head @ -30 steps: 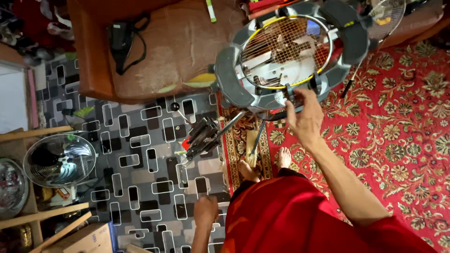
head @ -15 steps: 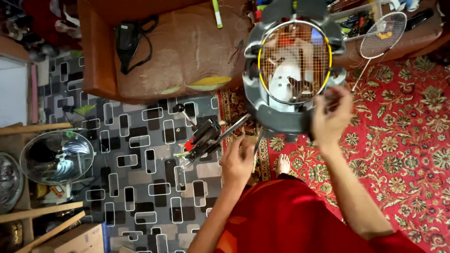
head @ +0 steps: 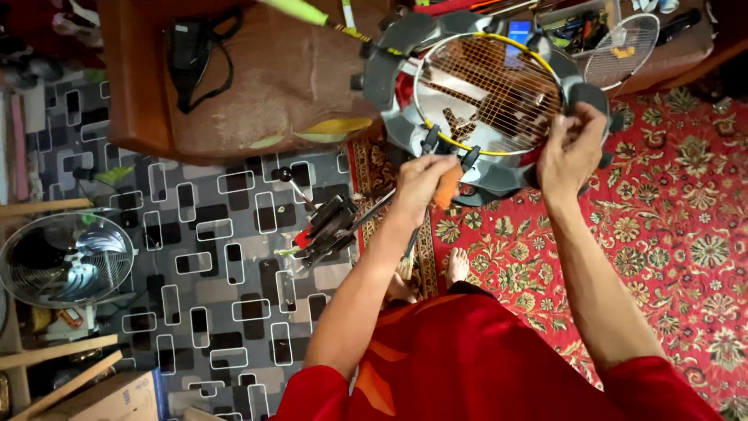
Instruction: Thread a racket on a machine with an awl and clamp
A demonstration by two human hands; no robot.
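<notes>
A yellow-framed racket [head: 487,93] with a strung face lies clamped in a round grey cradle [head: 389,78] on a stand. My left hand [head: 421,183] is at the cradle's near edge, closed around an orange-handled tool [head: 450,187]. My right hand [head: 573,148] is at the right side of the cradle, fingers pinched together at the racket's rim; what they pinch is too small to see. The racket's green grip [head: 300,9] points up to the left. My red shirt [head: 467,359] fills the bottom of the view.
A black and red clamp head [head: 327,226] sticks out on a bar left of the stand. Behind are a brown bench [head: 257,86] with a black pouch [head: 191,51] and a second racket [head: 627,47]. A fan [head: 66,257], wooden sticks and a cardboard box [head: 101,398] stand left.
My left hand has come up from my lap to the cradle's near edge with the orange tool. My right hand has moved from the cradle's near edge to its right side.
</notes>
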